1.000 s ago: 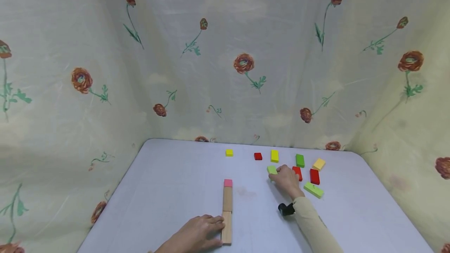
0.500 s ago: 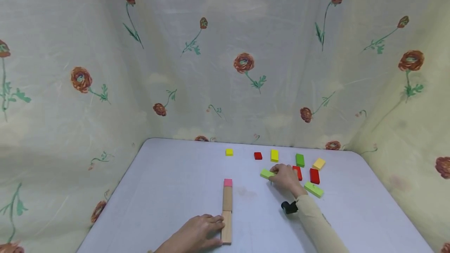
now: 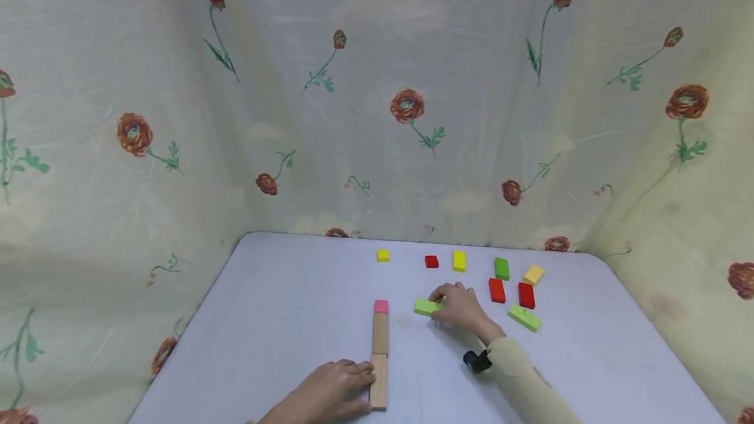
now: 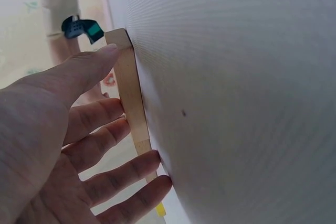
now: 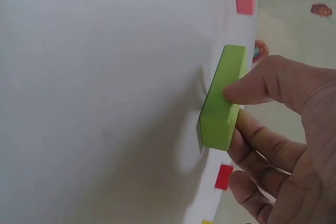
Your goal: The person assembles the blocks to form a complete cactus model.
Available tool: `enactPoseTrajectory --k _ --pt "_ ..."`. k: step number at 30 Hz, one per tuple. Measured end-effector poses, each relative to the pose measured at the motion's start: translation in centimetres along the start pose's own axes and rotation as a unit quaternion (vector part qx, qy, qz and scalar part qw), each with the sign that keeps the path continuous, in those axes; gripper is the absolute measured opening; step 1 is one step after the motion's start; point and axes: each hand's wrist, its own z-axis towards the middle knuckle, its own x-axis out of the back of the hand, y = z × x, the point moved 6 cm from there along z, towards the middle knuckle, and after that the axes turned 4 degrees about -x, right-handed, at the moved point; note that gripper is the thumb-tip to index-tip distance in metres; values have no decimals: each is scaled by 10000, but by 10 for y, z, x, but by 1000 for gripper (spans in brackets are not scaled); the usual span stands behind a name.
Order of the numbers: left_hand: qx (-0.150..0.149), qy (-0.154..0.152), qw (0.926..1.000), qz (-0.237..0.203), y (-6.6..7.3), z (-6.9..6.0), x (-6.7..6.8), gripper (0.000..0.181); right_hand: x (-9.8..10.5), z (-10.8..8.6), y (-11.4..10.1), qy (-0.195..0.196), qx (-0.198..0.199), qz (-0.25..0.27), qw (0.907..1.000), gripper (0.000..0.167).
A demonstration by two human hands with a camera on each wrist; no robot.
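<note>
My right hand (image 3: 462, 309) pinches a light green block (image 5: 223, 98) between thumb and fingers. In the right wrist view the block is tilted just off the white table, its shadow beside it. My left hand (image 3: 336, 388) touches the left side of the nearer plain wooden block (image 3: 379, 383) with relaxed, fairly straight fingers; in the left wrist view its thumb lies at the block's near end. A second wooden block (image 3: 380, 334) joins it end to end, and a pink block (image 3: 381, 306) caps the far end of this row.
Toward the back right of the white table (image 3: 283, 319) lie several blocks, among them a yellow block (image 3: 459, 261), a green block (image 3: 502, 268), a red block (image 3: 497, 290) and another light green block (image 3: 524, 318). A small yellow block (image 3: 383, 256) lies behind the row. Flowered curtains (image 3: 353, 84) surround the table.
My right hand has moved left and slightly nearer with the light green block, away from the coloured blocks toward the row. The block has turned more crosswise. My left hand has stayed put.
</note>
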Motion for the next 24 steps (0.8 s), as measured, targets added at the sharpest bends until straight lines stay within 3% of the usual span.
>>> enactPoseTrajectory --k 11,24 --pt "246 -271 9993 -124 -1 1 -2 50 -17 -22 -43 44 820 -487 9954 28" --pt "328 -351 9988 -120 -1 1 -1 50 -29 -26 -58 -64 1068 -433 9933 29"
